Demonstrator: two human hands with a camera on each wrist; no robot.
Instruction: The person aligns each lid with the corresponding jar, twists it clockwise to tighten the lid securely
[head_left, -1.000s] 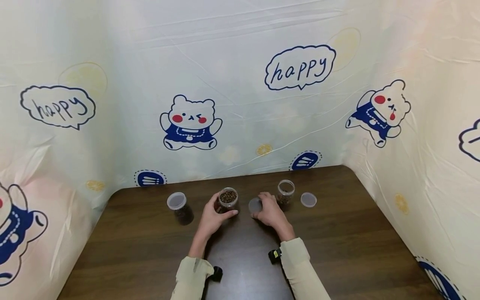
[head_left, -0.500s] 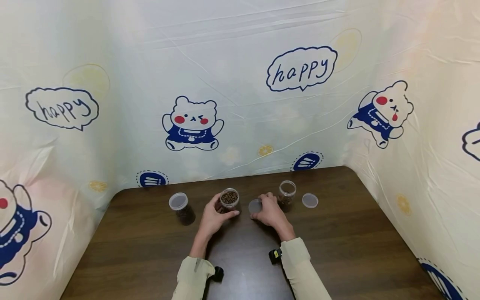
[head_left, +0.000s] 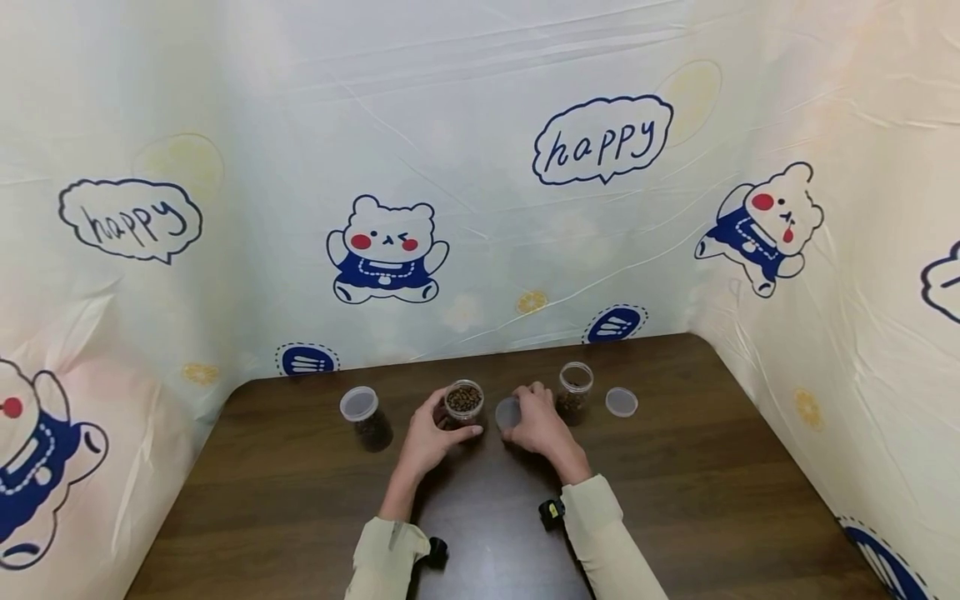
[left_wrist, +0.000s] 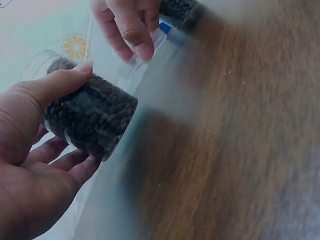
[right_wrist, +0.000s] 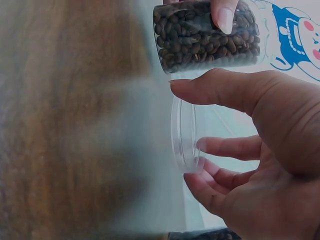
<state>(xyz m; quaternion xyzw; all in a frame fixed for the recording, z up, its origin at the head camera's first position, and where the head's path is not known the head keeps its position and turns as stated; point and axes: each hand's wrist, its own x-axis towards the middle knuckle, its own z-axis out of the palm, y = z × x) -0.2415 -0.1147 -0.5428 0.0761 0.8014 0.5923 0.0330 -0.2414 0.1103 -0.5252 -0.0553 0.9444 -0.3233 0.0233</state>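
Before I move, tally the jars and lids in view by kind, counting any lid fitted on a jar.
Jars: 3 (middle jar, left jar, right jar)
Lids: 3 (held lid, fitted lid on the left jar, loose lid at far right)
Total: 6

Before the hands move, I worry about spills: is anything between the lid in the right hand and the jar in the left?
Nothing visible. Only tabletop shows between the lid in the right hand and the jar in the left hand. The other open jar stands right of the lid, outside that gap.
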